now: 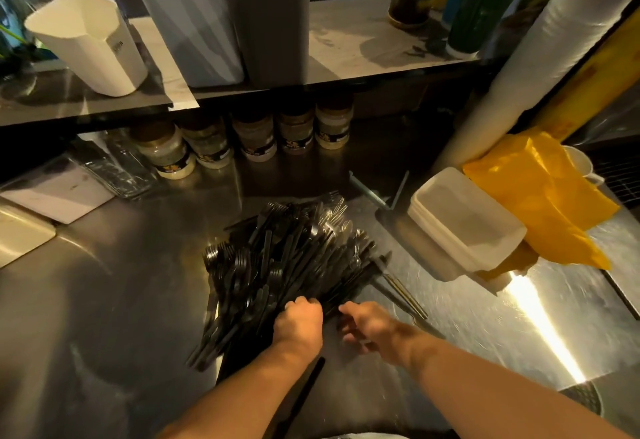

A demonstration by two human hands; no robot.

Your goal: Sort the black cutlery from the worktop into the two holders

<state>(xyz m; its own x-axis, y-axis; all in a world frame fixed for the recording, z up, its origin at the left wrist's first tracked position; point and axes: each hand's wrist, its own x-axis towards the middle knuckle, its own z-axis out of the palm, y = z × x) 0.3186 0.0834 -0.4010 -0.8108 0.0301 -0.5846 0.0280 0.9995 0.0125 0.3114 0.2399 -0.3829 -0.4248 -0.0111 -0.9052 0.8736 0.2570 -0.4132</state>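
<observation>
Nearest to me, two bare forearms reach out over the steel table (104, 300). The left hand (300, 320) sits at the near edge of the cutlery (277, 265), its grip closed round a bunch of black handles. The right hand (367, 327) is just beside it at the same edge, fingers curled downward and blurred; I cannot tell whether its grip has anything in it. The cutlery lies in one big fanned heap in the middle of the table, forks and knives mixed, handles mostly towards the person. Right of the heap, stacked white tubs (464, 227) rest against a yellow bag (540, 192). Behind the heap, a row of jars (256, 137) stands under a shelf (363, 43). Up on that shelf are the two holders, well apart from the heap: a pale holder (187, 19) and a grey holder (270, 15), touching side by side, with a white jug (86, 43) to their left.
</observation>
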